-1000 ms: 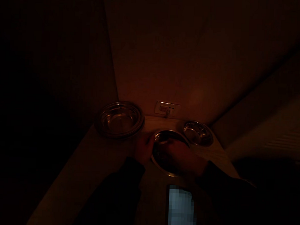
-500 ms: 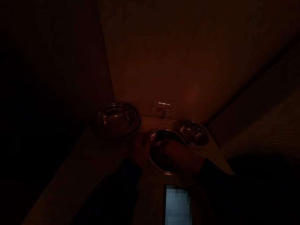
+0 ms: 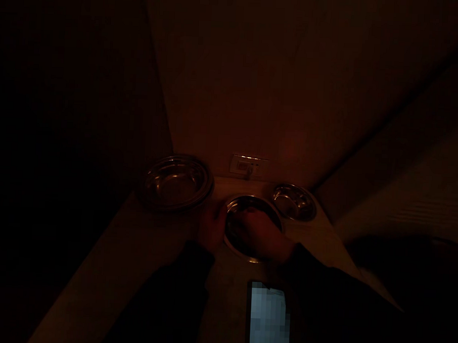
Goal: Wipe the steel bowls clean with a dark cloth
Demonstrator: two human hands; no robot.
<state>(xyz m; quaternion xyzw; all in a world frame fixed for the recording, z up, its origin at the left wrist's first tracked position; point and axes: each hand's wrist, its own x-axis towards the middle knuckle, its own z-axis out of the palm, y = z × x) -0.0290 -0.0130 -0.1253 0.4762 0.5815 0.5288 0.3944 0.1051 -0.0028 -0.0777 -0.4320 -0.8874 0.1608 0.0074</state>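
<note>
A round metal bowl (image 3: 252, 260) stands on the table in front of me, its inside dark. My left hand (image 3: 212, 228) is closed against the bowl's left side, with the thumb at the rim. Inside the bowl is my right hand (image 3: 266, 234), its fingers bent downward and pressed together. What they hold, if anything, is lost in the dark, as are the bowl's contents.
A wide, shallow metal dish (image 3: 177, 187) lies at the back left of the light table (image 3: 99, 272). To the back right is a smaller metal bowl (image 3: 295, 202). A lit phone (image 3: 268, 320) lies nearest me. On the wall sits a socket plate (image 3: 248, 165).
My right hand and forearm have shifted a little to the left over the bowl. The left hand stays at the bowl's side. The whole view has moved slightly.
</note>
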